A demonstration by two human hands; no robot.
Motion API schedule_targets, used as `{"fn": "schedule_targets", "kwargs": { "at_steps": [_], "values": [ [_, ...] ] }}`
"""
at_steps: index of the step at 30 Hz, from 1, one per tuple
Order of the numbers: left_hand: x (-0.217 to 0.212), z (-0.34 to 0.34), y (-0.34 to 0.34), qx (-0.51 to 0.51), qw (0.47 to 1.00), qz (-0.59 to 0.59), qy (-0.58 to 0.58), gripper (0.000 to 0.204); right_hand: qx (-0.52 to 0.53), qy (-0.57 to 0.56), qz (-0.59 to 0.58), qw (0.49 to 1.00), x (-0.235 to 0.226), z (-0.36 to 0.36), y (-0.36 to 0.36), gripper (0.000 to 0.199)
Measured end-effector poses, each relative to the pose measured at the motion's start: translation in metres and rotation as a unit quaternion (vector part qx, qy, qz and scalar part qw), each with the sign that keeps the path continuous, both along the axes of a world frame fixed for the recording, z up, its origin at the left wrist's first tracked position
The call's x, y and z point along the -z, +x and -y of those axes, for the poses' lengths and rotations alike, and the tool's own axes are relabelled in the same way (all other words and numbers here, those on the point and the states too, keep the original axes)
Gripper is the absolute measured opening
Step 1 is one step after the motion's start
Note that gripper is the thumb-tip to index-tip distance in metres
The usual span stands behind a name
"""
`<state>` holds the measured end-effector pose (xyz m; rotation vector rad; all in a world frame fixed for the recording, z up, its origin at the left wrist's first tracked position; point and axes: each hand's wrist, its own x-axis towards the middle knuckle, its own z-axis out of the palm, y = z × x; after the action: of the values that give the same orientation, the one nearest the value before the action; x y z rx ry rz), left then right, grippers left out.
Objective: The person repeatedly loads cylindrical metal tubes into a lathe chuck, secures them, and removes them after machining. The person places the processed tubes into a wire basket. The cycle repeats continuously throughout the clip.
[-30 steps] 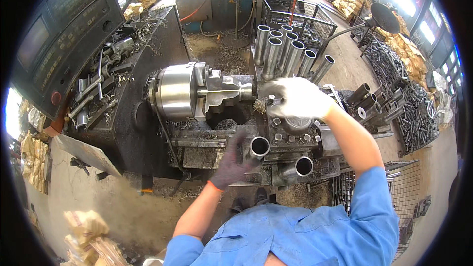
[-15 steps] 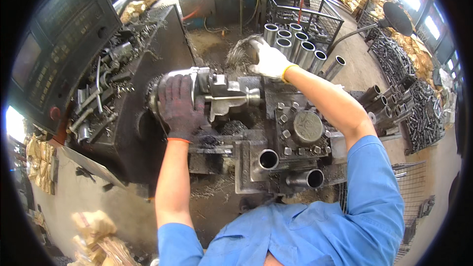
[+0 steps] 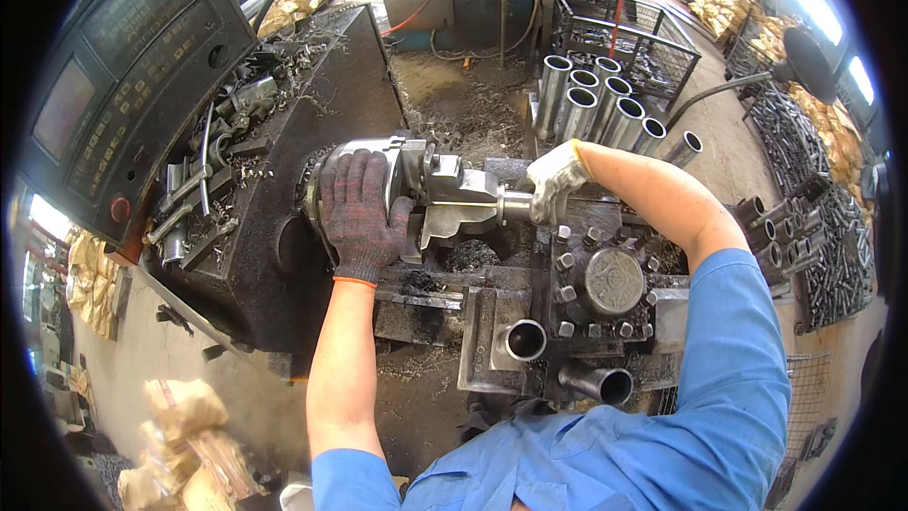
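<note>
My left hand (image 3: 361,208), in a dark knitted glove, lies flat with its fingers stretched over the round metal lathe chuck (image 3: 390,148). From the chuck, a stepped metal fixture (image 3: 459,187) reaches to the right and ends in a short round metal part (image 3: 515,207). Around the right end of that part curl the fingers of my right hand (image 3: 554,182), in a soiled white glove; its palm side is hidden. Just below this hand stands the square tool post (image 3: 613,280), with bolts around its round cap.
Steel tubes (image 3: 579,112) stand upright behind the machine. Two short tubes, one upright (image 3: 525,341) and one lying (image 3: 598,383), rest near my body. A control panel (image 3: 132,76) and a ledge with tools and shavings (image 3: 213,166) are at left.
My right hand has come down and toward me from the back, where it was by a blurred clump of metal shavings, to the round part's end. My left hand stays on the chuck.
</note>
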<state>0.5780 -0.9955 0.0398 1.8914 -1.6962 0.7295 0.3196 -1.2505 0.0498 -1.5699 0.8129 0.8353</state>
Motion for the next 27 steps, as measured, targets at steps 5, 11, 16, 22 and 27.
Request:
{"fn": "schedule_targets", "kwargs": {
  "at_steps": [5,11,16,22,27],
  "values": [
    [-0.003,0.002,0.001,0.019,1.0,-0.001,-0.01,0.071,-0.12,-0.173,0.156,0.965,-0.006,-0.03,0.006,0.065],
    [-0.003,0.002,0.001,0.03,0.999,0.004,-0.034,0.068,-0.217,-0.45,0.131,0.856,-0.033,-0.058,-0.027,0.071],
    [-0.007,0.002,0.001,0.041,0.999,-0.004,-0.031,0.068,-0.135,-0.145,0.137,0.97,-0.016,-0.025,0.002,0.058],
    [0.004,0.0,0.004,0.041,0.998,-0.01,-0.037,0.069,-0.117,-0.261,0.066,0.956,0.0,-0.003,-0.06,0.096],
    [0.002,0.005,0.011,0.064,0.995,0.027,-0.073,0.066,-0.169,-0.619,-0.02,0.767,-0.081,-0.045,-0.089,0.062]
  ]
}}
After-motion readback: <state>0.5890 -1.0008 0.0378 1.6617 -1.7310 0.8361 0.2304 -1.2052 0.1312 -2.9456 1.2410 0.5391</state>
